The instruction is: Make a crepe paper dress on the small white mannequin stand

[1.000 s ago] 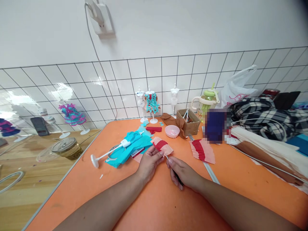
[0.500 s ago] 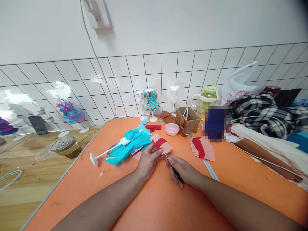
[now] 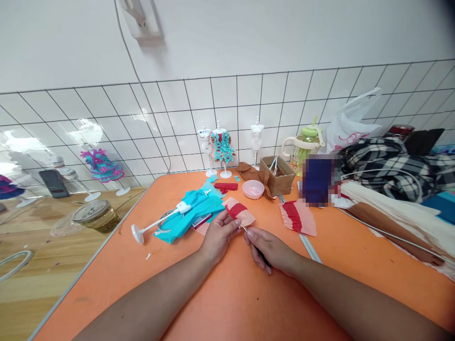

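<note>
My left hand [image 3: 221, 237] is closed, pinching the lower edge of a pink crepe-paper piece with a red band [image 3: 240, 210] between thumb and fingers. In my right hand [image 3: 265, 246] is a slim black tool with a metal tip [image 3: 263, 257], its tip at the paper's lower edge beside my left thumb. The tool's exact kind is unclear, as my fingers cover much of it. Just left lies turquoise crepe paper [image 3: 188, 222] with a white mini mannequin on a stand [image 3: 152, 226] resting on it. Another pink-and-red paper piece [image 3: 294, 217] lies to the right.
Behind my hands are a pink bowl [image 3: 253, 189], a cardboard box with tools [image 3: 279, 175] and a folded red strip [image 3: 226, 186]. A dressed mini mannequin [image 3: 223, 147] stands by the tiled wall. A green-lidded bottle [image 3: 308, 144] and checked cloth [image 3: 384, 166] are right; a glass jar [image 3: 97, 218] is left.
The tool's metal tip has shifted very slightly at the paper's lower edge. Both hands keep their hold, and the whole view has moved a little.
</note>
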`<action>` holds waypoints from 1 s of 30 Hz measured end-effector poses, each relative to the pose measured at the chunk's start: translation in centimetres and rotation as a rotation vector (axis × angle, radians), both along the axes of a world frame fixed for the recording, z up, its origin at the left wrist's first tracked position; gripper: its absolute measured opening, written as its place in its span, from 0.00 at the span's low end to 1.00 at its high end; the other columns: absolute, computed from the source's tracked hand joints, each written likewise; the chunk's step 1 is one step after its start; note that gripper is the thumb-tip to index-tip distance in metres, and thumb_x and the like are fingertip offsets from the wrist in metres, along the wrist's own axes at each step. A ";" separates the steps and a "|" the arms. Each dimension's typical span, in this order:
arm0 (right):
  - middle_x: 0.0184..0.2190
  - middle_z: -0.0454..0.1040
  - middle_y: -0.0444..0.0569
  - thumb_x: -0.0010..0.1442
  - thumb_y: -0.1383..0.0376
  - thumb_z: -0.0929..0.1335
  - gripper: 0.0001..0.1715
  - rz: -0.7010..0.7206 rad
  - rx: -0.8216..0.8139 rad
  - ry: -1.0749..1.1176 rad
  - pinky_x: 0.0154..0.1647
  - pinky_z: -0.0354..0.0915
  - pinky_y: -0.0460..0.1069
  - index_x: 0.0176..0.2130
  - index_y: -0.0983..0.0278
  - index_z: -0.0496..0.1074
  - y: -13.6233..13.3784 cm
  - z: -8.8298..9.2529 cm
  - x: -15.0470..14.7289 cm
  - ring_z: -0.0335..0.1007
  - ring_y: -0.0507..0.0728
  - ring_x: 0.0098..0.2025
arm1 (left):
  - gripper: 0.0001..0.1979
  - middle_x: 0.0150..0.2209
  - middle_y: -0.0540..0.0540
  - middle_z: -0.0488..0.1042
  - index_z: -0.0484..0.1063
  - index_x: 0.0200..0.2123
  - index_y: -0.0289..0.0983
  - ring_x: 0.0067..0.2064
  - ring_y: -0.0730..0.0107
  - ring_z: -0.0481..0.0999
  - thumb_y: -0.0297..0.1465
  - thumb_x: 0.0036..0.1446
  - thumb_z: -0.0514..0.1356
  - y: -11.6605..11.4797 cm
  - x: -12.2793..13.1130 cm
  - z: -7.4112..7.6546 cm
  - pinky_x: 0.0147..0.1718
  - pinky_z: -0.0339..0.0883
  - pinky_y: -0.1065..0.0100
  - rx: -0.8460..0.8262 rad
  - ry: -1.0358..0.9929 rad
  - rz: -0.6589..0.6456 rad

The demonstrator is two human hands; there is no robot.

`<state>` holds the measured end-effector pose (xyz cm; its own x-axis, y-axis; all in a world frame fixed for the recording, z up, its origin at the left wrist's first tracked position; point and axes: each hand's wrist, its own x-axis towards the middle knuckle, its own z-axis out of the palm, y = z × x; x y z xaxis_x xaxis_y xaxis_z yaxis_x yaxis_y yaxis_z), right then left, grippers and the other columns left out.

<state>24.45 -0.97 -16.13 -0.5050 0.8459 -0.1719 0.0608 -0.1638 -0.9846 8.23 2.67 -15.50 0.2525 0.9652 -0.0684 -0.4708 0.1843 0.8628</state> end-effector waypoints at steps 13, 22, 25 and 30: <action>0.13 0.64 0.35 0.60 0.39 0.56 0.28 -0.009 -0.024 0.045 0.10 0.52 0.41 0.36 0.60 0.58 0.0 0.4 -0.1 0.54 0.48 0.10 | 0.17 0.41 0.47 0.77 0.74 0.43 0.38 0.39 0.73 0.75 0.27 0.49 0.69 0.4 -0.3 -0.5 0.37 0.70 0.73 0.027 -0.028 0.027; 0.12 0.63 0.34 0.62 0.42 0.56 0.25 0.002 -0.014 0.044 0.10 0.51 0.42 0.36 0.60 0.57 0.0 0.2 0.0 0.52 0.48 0.10 | 0.20 0.41 0.45 0.77 0.74 0.45 0.37 0.39 0.71 0.75 0.29 0.47 0.70 0.2 -0.2 -0.3 0.37 0.70 0.72 0.031 -0.003 -0.007; 0.12 0.63 0.34 0.62 0.41 0.56 0.25 -0.002 -0.022 0.054 0.10 0.51 0.41 0.35 0.60 0.57 0.0 0.2 0.0 0.52 0.47 0.10 | 0.20 0.41 0.45 0.77 0.74 0.46 0.37 0.39 0.71 0.75 0.29 0.47 0.70 0.2 -0.1 -0.3 0.37 0.70 0.71 0.036 -0.003 -0.005; 0.12 0.63 0.34 0.62 0.42 0.56 0.25 -0.007 -0.021 0.073 0.10 0.50 0.41 0.35 0.60 0.57 0.2 0.0 0.0 0.52 0.47 0.09 | 0.21 0.43 0.45 0.77 0.74 0.45 0.38 0.41 0.70 0.76 0.29 0.46 0.70 0.3 -0.1 -0.4 0.39 0.70 0.70 0.032 -0.013 0.017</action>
